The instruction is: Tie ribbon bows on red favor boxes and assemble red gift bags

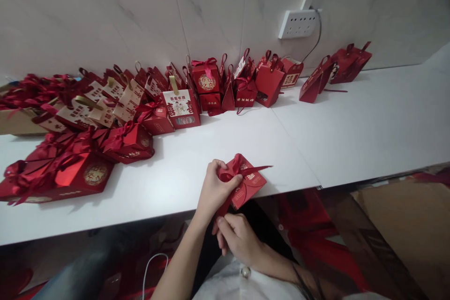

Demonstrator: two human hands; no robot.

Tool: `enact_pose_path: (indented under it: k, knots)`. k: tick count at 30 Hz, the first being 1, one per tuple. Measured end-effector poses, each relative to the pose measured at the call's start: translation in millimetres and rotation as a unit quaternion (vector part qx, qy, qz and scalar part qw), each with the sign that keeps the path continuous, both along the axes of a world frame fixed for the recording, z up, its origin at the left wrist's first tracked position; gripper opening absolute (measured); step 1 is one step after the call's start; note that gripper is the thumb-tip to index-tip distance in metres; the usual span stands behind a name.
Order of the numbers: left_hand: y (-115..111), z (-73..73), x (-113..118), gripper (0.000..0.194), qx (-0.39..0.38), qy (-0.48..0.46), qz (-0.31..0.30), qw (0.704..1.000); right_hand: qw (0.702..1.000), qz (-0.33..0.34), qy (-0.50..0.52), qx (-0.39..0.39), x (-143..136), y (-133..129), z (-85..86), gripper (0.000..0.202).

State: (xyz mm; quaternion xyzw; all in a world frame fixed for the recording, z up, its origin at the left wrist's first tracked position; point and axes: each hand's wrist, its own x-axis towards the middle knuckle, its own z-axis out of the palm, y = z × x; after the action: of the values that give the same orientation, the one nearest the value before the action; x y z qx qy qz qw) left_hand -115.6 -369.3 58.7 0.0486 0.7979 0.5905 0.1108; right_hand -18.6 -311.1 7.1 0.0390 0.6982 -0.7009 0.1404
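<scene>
At the front edge of the white table, my left hand [217, 187] is closed on a small red gift box [251, 192] with gold print. Its thumb presses on the dark red ribbon [258, 169] tied across the top, and its other fingers are partly hidden behind the box. One ribbon end sticks out to the right over the box. Below, close to my body, my right hand [241, 239] pinches the other ribbon end, which hangs down from the near side of the box.
Several ribbon-tied red boxes [87, 176] stand on the left of the white table [351, 136]. A long row of handled gift boxes [181, 108] lines the wall. A power strip [298, 23] hangs above. At lower right is an open cardboard box [408, 220].
</scene>
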Motion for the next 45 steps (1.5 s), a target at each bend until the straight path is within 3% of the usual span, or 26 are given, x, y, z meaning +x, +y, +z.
enact_pose_path:
  k: [3,7,8,9,11,13,14,16,20,28,32,35,39,41,45]
  knots:
    - [0,-0.1,-1,0.030,0.019,0.000,0.001,1.000,0.998,0.049,0.014,0.033,0,10,11.6,0.043]
    - [-1,0.8,-2,0.031,0.019,-0.004,-0.001,1.000,0.975,0.215,0.031,0.040,2,49,47.9,0.028]
    - [-1,1.0,-2,0.031,0.015,-0.005,-0.003,1.000,0.976,0.211,0.032,0.031,2,62,56.2,0.027]
    - [-1,1.1,-2,0.031,0.011,-0.005,-0.005,1.000,0.984,0.166,0.056,0.038,0,74,62.5,0.027]
    - [-1,1.1,-2,0.032,0.007,-0.007,-0.010,1.000,0.986,-0.021,0.133,0.100,-10,97,67.2,0.024]
    - [-1,1.1,-3,0.032,0.006,-0.012,-0.017,1.000,0.945,-0.188,0.188,0.191,-24,113,62.3,0.018]
    - [0,1.1,-3,0.032,0.004,-0.015,-0.021,1.000,0.929,-0.220,0.196,0.224,-32,119,57.5,0.022]
    - [0,1.3,-2,0.033,0.000,-0.019,-0.024,1.000,0.928,-0.207,0.190,0.246,-45,124,47.0,0.028]
    - [0,1.7,-2,0.032,-0.006,-0.012,-0.016,1.000,0.952,-0.179,0.141,0.204,-50,123,37.2,0.020]
    - [-2,2.4,-7,0.035,0.012,-0.025,-0.030,0.999,0.982,-0.116,0.052,0.139,-23,124,57.3,0.039]
    - [-3,1.7,-9,0.037,0.007,-0.046,-0.050,0.998,0.995,-0.070,-0.009,0.076,-22,124,57.8,0.043]
    - [-3,0.9,-10,0.036,0.013,-0.046,-0.052,0.997,0.991,-0.050,-0.021,0.123,-24,127,54.6,0.044]
    - [-2,2.3,-10,0.035,0.008,-0.045,-0.052,0.998,0.976,0.034,-0.028,0.215,-23,137,55.4,0.045]
    - [-1,3.1,-9,0.036,0.011,-0.050,-0.053,0.997,0.969,0.016,-0.005,0.248,-25,143,58.3,0.045]
    - [-2,2.8,-9,0.038,0.023,-0.056,-0.058,0.997,0.943,-0.160,0.075,0.284,-43,141,65.8,0.045]
